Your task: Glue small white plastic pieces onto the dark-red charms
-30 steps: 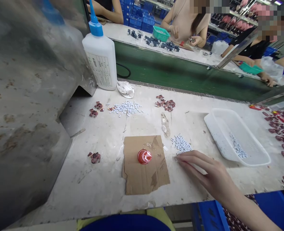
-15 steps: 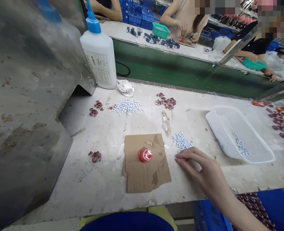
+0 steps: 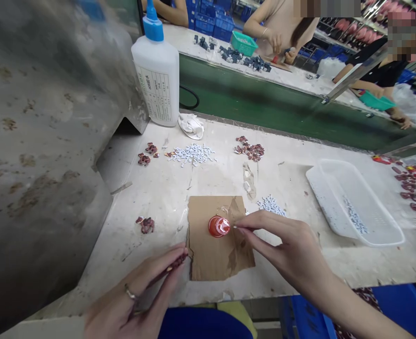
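Observation:
My left hand (image 3: 148,287), with a ring on one finger, pinches a small dark-red piece (image 3: 177,261) at the lower left of the cardboard (image 3: 211,263). Thumb and forefinger of my right hand (image 3: 282,235) close on a tiny white piece (image 3: 235,227) just right of a red cap (image 3: 219,226), which sits on the cardboard. Behind the right hand lies a small pile of light-blue pieces (image 3: 270,205). A larger pale pile (image 3: 194,154) and clusters of dark-red pieces (image 3: 252,151) lie farther back.
A glue bottle (image 3: 158,80) stands at the back left beside a crumpled white tissue (image 3: 191,126). Metal housing (image 3: 45,155) fills the left side. A white plastic tray (image 3: 380,230) is on the right. People work across the green divider (image 3: 264,103).
My left hand has come into view holding a dark-red piece. My right hand has moved left from the light-blue pile to beside the red cap. The view has shifted slightly.

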A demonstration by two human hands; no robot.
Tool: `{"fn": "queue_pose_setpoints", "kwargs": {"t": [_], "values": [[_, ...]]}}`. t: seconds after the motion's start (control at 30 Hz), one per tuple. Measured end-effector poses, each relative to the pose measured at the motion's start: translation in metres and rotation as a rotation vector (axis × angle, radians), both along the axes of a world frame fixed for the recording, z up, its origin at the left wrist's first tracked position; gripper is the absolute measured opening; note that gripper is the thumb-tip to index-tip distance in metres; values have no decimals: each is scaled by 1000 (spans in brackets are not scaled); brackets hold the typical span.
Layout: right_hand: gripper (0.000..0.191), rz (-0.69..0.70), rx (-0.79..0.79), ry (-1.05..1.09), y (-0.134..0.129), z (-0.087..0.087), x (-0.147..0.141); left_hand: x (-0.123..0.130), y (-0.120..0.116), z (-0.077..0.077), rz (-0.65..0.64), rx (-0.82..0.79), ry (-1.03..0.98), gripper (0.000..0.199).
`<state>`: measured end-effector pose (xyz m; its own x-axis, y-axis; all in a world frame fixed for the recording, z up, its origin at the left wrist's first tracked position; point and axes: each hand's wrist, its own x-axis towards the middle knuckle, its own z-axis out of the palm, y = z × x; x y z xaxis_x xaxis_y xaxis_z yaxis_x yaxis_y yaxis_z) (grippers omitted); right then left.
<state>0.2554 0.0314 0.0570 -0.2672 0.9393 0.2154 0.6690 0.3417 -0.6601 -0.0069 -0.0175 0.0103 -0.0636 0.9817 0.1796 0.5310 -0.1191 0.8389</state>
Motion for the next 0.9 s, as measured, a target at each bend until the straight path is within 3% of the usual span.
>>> {"fn": "queue_pose_setpoints", "kwargs": {"t": [0.1, 0.3, 0.43, 0.67, 0.8, 0.9], "values": [[13, 30, 44, -28, 4, 0, -5, 5, 7, 4, -84, 14, -23, 19], [17, 90, 73, -52, 5, -5, -6, 12, 7, 7, 38, 26, -103, 19], [19, 93, 63, -17, 4, -6, -5, 11, 10, 7, -106, 101, -44, 20], [20, 10, 29, 207, -5, 2, -13, 19, 15, 15, -179, 255, 8, 25], [20, 52, -32, 388, -14, 7, -27, 25, 14, 16, -267, 216, -3, 26], [19, 105, -43, 458, -17, 6, -34, 32, 12, 15, -172, 150, -81, 16]]}}
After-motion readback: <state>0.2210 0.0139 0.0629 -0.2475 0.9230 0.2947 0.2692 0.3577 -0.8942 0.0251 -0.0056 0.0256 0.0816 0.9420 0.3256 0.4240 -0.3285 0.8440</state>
